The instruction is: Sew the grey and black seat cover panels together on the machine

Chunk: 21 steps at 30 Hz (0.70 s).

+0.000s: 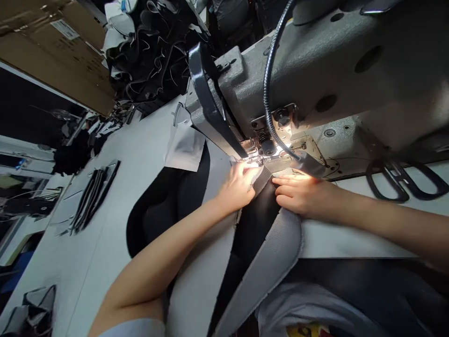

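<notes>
White table (101,262) | fabric (257,220) runs from sewing machine (315,61) toward person | left hand (238,187) nearer lit needle area, pinch can't be told in glare; right hand (301,194) flat, ungripping

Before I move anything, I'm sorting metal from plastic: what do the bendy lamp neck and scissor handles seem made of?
The lamp neck looks like silvery metal, going by its shiny, finely ribbed surface. The scissor handles are smooth and dark, with faint highlights; that could be plastic or coated metal, and I can't tell which.
</notes>
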{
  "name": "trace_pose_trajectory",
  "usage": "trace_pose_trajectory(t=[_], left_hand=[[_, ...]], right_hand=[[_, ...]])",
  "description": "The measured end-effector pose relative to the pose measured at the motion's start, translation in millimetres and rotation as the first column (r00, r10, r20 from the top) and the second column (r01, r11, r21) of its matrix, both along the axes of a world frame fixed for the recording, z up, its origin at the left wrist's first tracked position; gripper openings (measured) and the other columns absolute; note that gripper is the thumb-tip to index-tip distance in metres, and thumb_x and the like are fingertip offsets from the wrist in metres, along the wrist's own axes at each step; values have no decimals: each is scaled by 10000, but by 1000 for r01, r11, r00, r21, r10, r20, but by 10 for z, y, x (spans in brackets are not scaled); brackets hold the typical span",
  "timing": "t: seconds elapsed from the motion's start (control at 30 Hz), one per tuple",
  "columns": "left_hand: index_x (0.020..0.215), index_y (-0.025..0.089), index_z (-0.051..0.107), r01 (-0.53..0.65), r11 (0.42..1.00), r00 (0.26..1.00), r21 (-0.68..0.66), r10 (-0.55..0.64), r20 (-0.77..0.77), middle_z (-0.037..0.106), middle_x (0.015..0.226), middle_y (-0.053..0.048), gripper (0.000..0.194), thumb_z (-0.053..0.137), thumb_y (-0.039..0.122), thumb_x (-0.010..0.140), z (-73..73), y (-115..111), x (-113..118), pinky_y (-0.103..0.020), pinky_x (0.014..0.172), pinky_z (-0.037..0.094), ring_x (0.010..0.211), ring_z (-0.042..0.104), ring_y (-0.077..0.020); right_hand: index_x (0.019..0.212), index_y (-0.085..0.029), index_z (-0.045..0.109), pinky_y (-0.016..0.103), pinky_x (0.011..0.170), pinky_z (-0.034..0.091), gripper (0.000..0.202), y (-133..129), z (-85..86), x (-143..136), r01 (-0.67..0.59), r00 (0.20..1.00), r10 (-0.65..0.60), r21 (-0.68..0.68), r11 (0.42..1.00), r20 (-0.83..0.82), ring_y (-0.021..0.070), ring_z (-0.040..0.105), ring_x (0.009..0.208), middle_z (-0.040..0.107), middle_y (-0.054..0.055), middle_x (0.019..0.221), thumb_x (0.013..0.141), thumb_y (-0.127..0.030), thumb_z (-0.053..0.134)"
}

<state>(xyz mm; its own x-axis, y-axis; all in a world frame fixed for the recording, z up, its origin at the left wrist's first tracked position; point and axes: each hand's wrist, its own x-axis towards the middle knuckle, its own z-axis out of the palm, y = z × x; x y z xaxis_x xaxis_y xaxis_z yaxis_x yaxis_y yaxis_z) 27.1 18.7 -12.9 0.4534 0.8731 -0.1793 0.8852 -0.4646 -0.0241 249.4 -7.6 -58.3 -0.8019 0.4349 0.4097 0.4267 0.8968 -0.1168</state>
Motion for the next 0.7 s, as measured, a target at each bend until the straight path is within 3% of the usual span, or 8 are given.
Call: trace_pose_trajectory(t=[0.1,0.2,0.27,0.37,0.43,0.6,0.7], left_hand=[[1481,169,383,-59,995,962,83,79,-262,419,1465,-196,803,671,228,733,178,-121,-145,-613,1029,396,1258,458,-395],[1478,137,378,49,990,918,129,7,-397,423,1476,-204,720,574,102,787,238,-151,-287,-580,1052,376,1278,457,-367],[1414,111,465,135,982,903,130,-68,-425,545,1353,-202,555,451,55,861,249,-132,-316,-482,988,449,1187,543,-318],[1239,96,612,175,983,886,55,-133,-445,679,958,-156,400,343,103,943,284,-125,-213,-386,770,516,898,646,-279],[1169,107,647,163,987,887,7,-144,-438,671,835,-129,393,321,116,949,301,-156,-79,-353,683,508,803,654,-268],[1278,97,571,28,995,962,-92,-52,-266,705,931,-134,452,477,171,843,239,-175,157,-322,666,512,775,668,-258],[1042,140,662,30,975,997,-219,-45,-64,712,887,-97,282,471,196,843,208,-73,177,-315,719,518,773,654,-237]], right_hand=[[746,-151,581,368,814,528,243,-40,-61,-314,-44,995,18,256,966,100,244,670,882,662,113,790,900,-31,435],[743,-142,570,384,712,523,230,-134,-112,-523,6,991,-46,310,951,122,269,673,812,662,143,777,902,-48,433],[742,-139,565,395,711,514,219,-209,-124,-569,61,990,-99,316,947,105,286,673,845,675,170,807,902,-56,440],[751,-130,572,419,742,507,208,-287,-122,-582,108,983,-150,320,941,107,295,671,883,693,207,870,898,-59,444],[753,-122,580,441,755,507,211,-301,-120,-594,131,979,-174,326,936,105,308,674,893,697,233,898,901,-67,439],[796,-94,616,431,743,520,226,-283,-134,-617,157,981,-183,296,942,64,303,678,877,698,243,901,890,-45,416],[810,-88,625,405,702,523,232,-269,-142,-589,148,983,-171,278,949,59,297,681,839,696,234,875,881,-33,411]])
